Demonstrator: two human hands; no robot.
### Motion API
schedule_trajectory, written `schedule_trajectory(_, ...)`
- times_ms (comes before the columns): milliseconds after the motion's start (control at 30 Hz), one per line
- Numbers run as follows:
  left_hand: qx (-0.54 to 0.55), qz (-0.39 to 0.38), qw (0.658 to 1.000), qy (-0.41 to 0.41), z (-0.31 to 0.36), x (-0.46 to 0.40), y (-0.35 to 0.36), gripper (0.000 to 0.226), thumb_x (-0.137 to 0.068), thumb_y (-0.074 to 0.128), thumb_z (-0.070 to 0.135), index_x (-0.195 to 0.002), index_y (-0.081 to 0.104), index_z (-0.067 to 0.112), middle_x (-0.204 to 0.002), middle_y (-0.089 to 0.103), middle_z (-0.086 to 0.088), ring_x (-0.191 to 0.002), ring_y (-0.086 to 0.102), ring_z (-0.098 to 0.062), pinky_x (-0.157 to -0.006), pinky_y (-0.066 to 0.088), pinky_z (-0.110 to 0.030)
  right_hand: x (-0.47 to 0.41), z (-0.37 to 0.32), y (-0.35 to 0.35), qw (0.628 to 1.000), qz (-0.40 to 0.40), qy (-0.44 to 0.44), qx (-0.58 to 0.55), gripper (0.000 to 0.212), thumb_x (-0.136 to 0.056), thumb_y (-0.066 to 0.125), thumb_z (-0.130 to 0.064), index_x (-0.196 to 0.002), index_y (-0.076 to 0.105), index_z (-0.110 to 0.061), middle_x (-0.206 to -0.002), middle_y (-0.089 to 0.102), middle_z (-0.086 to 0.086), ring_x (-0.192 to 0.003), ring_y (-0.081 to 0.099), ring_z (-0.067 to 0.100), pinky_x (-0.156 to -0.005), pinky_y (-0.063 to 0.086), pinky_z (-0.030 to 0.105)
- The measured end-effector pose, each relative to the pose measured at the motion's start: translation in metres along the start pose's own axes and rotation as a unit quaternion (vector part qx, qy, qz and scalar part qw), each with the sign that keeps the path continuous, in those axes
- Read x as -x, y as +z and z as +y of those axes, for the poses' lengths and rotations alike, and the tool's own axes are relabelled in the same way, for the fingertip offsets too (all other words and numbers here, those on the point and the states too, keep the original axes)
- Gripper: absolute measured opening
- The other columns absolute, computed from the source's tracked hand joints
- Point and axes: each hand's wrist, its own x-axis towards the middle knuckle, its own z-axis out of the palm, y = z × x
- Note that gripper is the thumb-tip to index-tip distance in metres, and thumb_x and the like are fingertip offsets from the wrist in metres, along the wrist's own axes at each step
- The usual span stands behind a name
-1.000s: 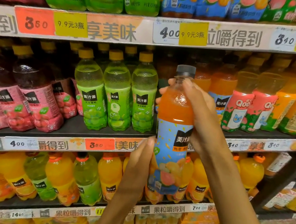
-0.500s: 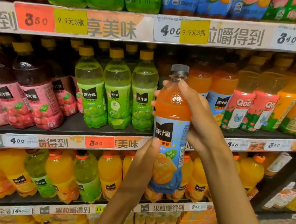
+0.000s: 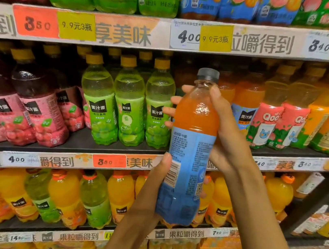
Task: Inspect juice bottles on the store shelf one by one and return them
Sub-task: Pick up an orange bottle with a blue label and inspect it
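You hold one orange juice bottle [image 3: 192, 141] upright in both hands, out in front of the store shelf [image 3: 84, 140], level with its middle tier. Your right hand [image 3: 225, 133] wraps the bottle's shoulder and upper body from the right, thumb on the near face below the neck, fingertips [image 3: 171, 111] showing past the left edge. Your left hand [image 3: 155, 183] grips the lower body from the left, thumb lying up along the label beside the barcode. The grey cap [image 3: 208, 74] is on. The blue label's printed back panel, with fine text and barcode, faces you. On the shelf behind stand green juice bottles [image 3: 129, 106] just left of the held one, dark red ones [image 3: 33, 109] farther left, and pink Qoo bottles [image 3: 266, 122] to the right. Orange and green bottles fill the tier below.
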Motion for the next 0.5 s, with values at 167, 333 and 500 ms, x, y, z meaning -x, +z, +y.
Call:
schedule_trajectory(167, -0.118, 0.107, 0.987, 0.033, 0.001, -0.01, -0.001, 0.051, -0.078, 0.052, 0.059, -0.112, 0.065, 0.024, -0.105, 0.072, -0.008, -0.097, 0.068, -0.026, -0.083, 0.057, -0.041, 0.0, -0.004, 0.004, 0.995, 0.044, -0.067, 0.054, 0.023, -0.087, 0.06, -0.031, -0.101, 0.066, -0.013, -0.092, 0.07, 0.008, -0.084, 0.065, 0.02, -0.074, 0.056, 0.031)
schedule_trajectory(333, -0.239, 0.103, 0.959, 0.115, 0.003, -0.018, 0.006, 0.055, -0.062, 0.067, 0.046, -0.112, 0.053, 0.027, -0.085, 0.068, 0.013, -0.075, 0.065, -0.007, -0.069, 0.057, -0.036, -0.002, -0.005, 0.011, 0.974, 0.119, -0.111, 0.157, 0.031, -0.085, 0.066, -0.037, -0.104, 0.064, -0.013, -0.083, 0.069, -0.005, -0.076, 0.065, 0.006, -0.066, 0.052, 0.02)
schedule_trajectory(500, -0.183, 0.06, 0.977, 0.094, 0.004, -0.017, -0.005, 0.035, -0.066, 0.066, 0.046, -0.1, 0.065, 0.037, -0.078, 0.064, 0.003, -0.069, 0.057, -0.012, -0.058, 0.054, -0.029, -0.005, -0.009, 0.001, 0.994, 0.054, -0.073, 0.057, 0.035, -0.085, 0.058, -0.038, -0.107, 0.064, -0.011, -0.093, 0.07, 0.003, -0.087, 0.065, 0.013, -0.078, 0.054, 0.027)
